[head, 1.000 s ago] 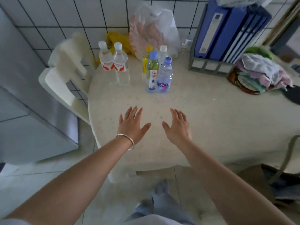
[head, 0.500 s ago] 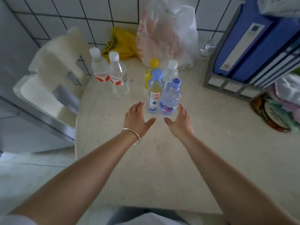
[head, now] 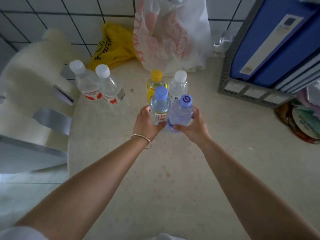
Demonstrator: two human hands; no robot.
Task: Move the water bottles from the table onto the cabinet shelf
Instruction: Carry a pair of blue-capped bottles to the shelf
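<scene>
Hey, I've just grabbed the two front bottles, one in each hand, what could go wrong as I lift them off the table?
1. The left hand grips the blue-capped bottle and the right hand the purple-capped bottle low down, so they may tilt or slip.
2. The yellow-capped bottle and white-capped bottle stand close behind; lifting could topple them.
3. The two held bottles appear to touch and may knock together.

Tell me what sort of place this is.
Probably a lived-in room at home, or a small office corner: a white tiled wall, a speckled table crowded with plastic bags, and a grey rack of blue binders.
</scene>
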